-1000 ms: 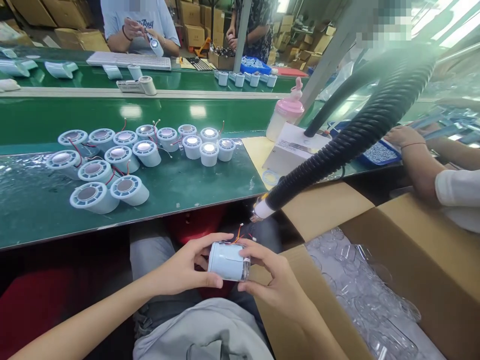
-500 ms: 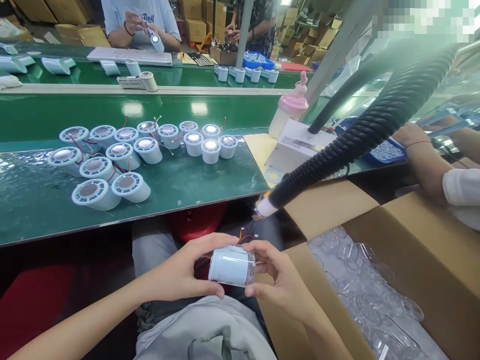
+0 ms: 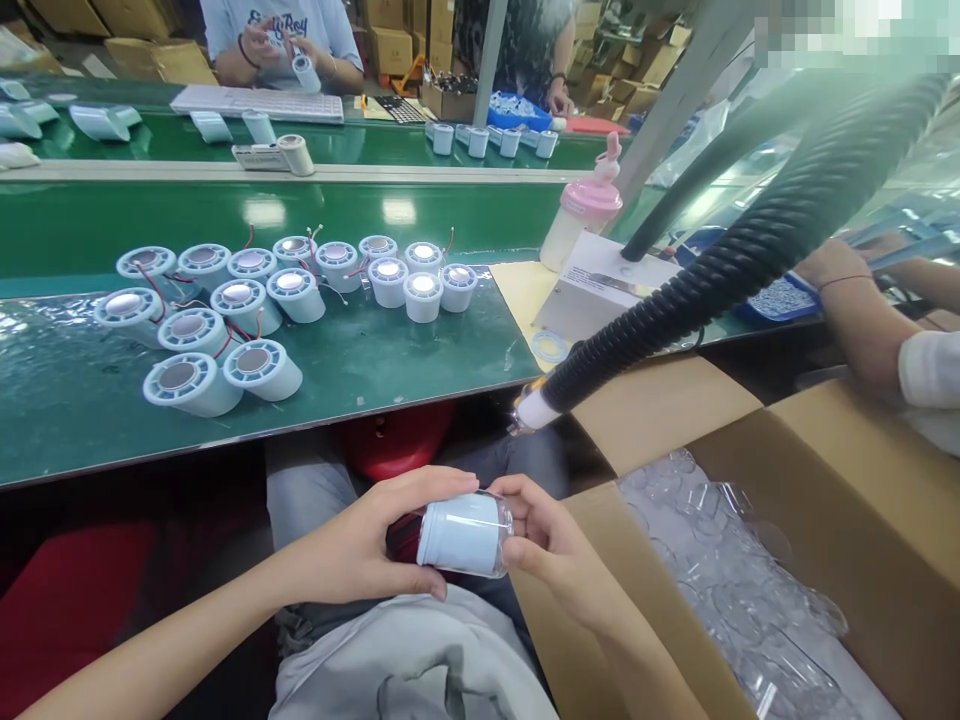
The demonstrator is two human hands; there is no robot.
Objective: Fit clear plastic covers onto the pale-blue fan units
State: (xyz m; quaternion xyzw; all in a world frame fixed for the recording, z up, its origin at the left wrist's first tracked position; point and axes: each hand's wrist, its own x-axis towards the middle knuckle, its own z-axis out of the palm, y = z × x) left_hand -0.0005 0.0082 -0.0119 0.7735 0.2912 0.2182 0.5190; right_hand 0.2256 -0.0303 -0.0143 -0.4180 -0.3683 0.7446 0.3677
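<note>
Over my lap, I hold a light-blue cylindrical housing (image 3: 459,537) on its side, with a clear plastic cover (image 3: 506,532) around it. My left hand (image 3: 375,540) is closed about the housing's left end, thumb below and fingers above. At the right end, my right hand (image 3: 551,540) pinches the cover between thumb and fingers. The inside of the left end is hidden from me. On the green bench ahead stand several similar light-blue housings (image 3: 262,372) with round metal discs on top, some with thin wires.
An open cardboard box (image 3: 825,480) at my right holds several clear plastic covers (image 3: 720,560). A black corrugated hose (image 3: 660,290) slants down to a white nozzle near the bench edge. Behind it are a pink-lidded bottle (image 3: 581,220) and a white box (image 3: 592,290). Other people work opposite and at right.
My right fingers have closed in on the cover's end. The housing has turned slightly, and the wires seen above it are out of sight. My left hand stays nearly still.
</note>
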